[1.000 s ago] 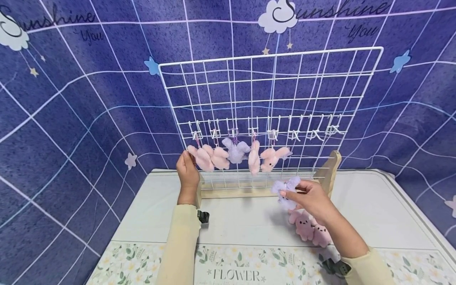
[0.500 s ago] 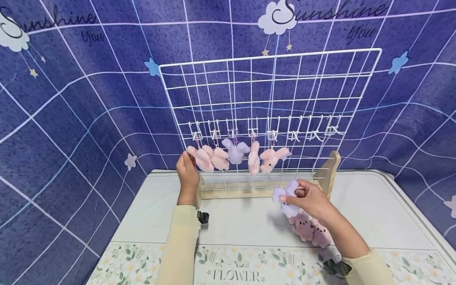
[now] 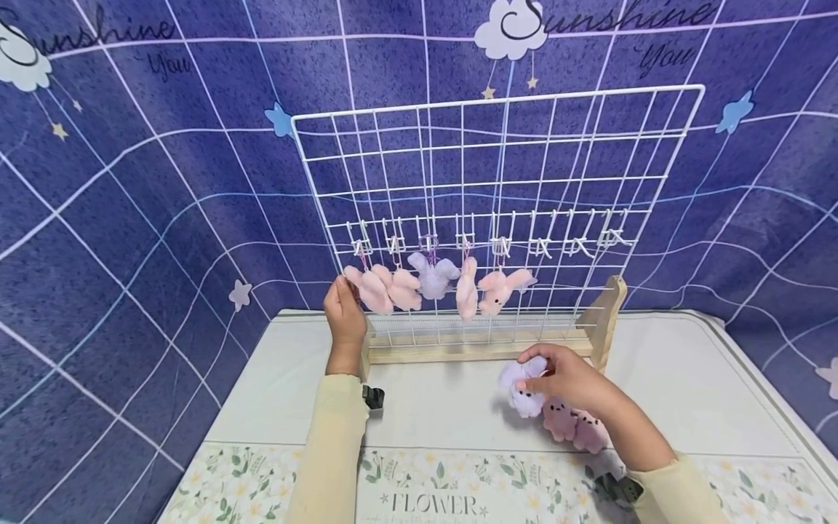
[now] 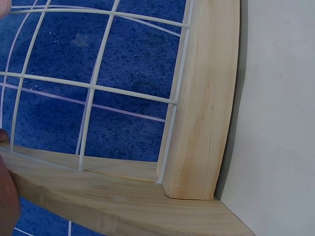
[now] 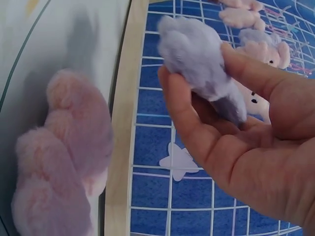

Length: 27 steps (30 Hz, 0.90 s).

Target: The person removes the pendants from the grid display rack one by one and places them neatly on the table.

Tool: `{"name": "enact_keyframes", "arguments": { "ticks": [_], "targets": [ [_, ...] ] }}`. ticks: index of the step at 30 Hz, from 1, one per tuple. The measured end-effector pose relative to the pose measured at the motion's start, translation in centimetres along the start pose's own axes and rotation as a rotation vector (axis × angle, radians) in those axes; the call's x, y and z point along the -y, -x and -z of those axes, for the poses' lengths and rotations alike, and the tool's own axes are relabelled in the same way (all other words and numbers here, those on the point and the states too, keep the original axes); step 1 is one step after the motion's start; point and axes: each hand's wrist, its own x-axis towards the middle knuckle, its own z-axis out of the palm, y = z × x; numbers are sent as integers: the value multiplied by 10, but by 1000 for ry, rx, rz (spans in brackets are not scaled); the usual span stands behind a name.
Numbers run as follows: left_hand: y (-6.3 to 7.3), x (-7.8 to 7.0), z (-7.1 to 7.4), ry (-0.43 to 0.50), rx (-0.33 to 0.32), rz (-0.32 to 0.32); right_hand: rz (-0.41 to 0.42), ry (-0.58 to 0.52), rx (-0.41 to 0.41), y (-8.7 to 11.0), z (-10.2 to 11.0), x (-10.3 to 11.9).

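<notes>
We see R hand pinching fuzzy, lumpy lilac plush (v. rounded); L hand grips pale wood post.

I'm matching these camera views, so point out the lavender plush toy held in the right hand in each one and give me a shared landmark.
Head: the lavender plush toy is right of centre in the lower half, pinched by the right hand.
Left wrist: not in it.
Right wrist: upper part, just right of centre, between thumb and fingers.
Shared landmark: the white wire grid, visible in all three.
</notes>
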Motion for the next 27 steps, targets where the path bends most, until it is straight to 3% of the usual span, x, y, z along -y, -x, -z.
{"name": "enact_keyframes", "arguments": {
  "ticks": [8,16,27],
  "targets": [
    [-3,0,0,2,-5,-10,64,155,78,1,-2,-3],
    [-2,-1,0,-5,-11,12,67,151,145,0,-6,-5],
    [0,-1,0,-21,-14,17,18,185,160,2,-10,-11]
  ]
}}
